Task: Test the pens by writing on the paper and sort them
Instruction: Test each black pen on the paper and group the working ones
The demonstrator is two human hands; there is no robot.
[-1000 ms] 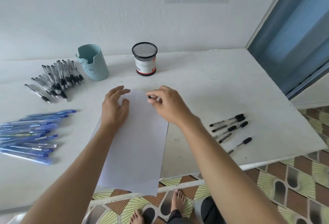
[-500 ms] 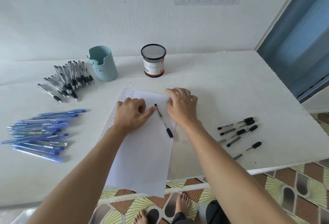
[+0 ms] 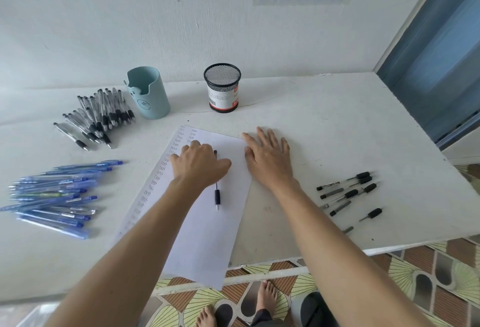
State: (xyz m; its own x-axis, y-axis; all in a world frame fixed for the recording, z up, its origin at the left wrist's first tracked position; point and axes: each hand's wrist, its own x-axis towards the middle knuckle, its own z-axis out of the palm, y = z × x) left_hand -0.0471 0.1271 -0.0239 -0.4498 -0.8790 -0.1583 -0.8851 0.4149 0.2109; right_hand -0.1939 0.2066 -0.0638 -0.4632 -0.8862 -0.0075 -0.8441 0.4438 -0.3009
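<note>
A white paper sheet (image 3: 202, 235) lies slanted on the table, with columns of handwritten "test" down its left side. A black-grip pen (image 3: 217, 196) lies on the sheet, tip towards me. My left hand (image 3: 200, 165) rests on the paper with its fingers curled under and its thumb across the pen's upper half, hiding that part. My right hand (image 3: 267, 160) lies flat with fingers spread on the sheet's top right edge and the table, holding nothing.
Several blue pens (image 3: 54, 196) are heaped at the left, several clear black-grip pens (image 3: 101, 116) at the back left, several black pens (image 3: 348, 191) at the right. A teal holder (image 3: 149, 92) and a black mesh cup (image 3: 222, 87) stand by the wall. The sheet overhangs the table's (image 3: 337, 124) near edge.
The pen left my right hand and now lies on the paper. My right hand moved right and flattened on the sheet's edge. My left hand slid right over the pen.
</note>
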